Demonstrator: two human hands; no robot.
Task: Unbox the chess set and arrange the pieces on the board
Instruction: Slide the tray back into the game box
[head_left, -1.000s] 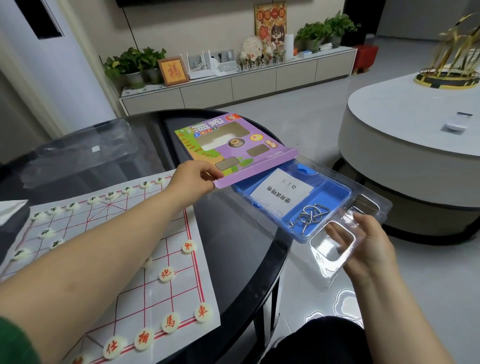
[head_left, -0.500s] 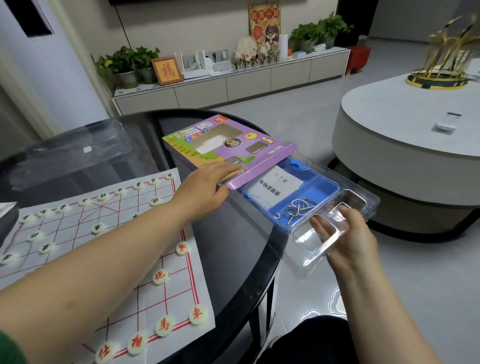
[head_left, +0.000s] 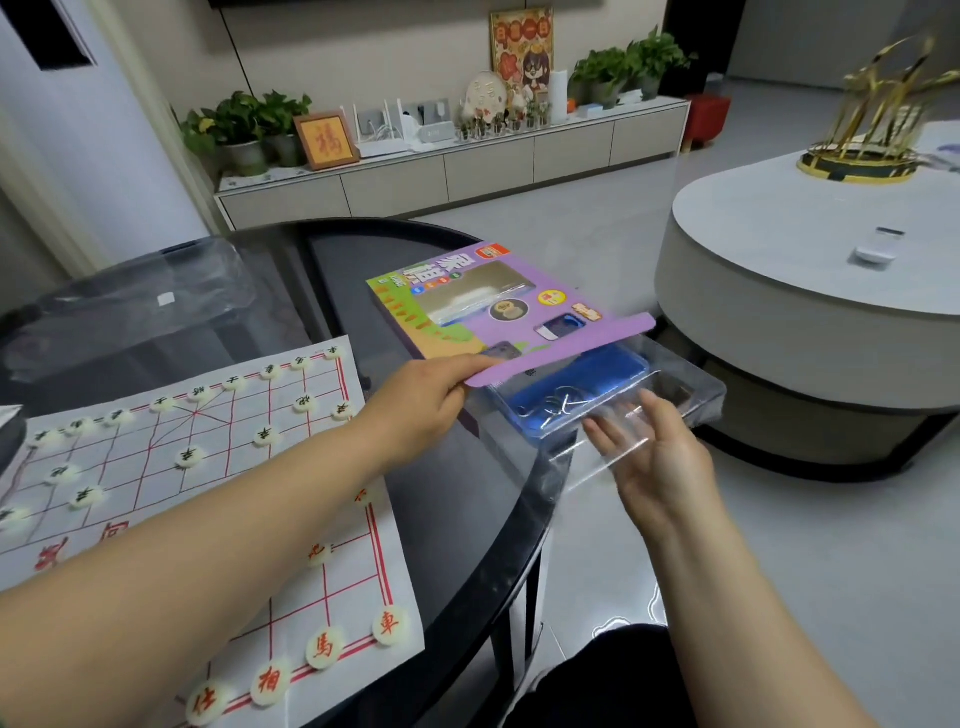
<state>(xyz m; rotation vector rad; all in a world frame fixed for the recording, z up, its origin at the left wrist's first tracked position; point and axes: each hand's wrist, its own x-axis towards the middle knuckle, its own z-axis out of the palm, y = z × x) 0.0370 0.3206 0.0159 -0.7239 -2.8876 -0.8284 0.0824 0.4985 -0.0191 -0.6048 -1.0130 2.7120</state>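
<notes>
Lying at the lower left of the frame, the paper board (head_left: 218, 499) carries round white pieces (head_left: 324, 647) on its grid. At centre, the left hand (head_left: 421, 410) pinches the near edge of the purple box (head_left: 498, 317). A blue tray (head_left: 587, 374) under a clear cover (head_left: 691, 387) juts out to its right, where the right hand (head_left: 660, 457), fingers straight, touches the cover's near rim.

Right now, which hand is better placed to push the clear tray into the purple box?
Right: the right hand lies open against the clear tray; the left hand pinches the purple box, bracing it.
</notes>
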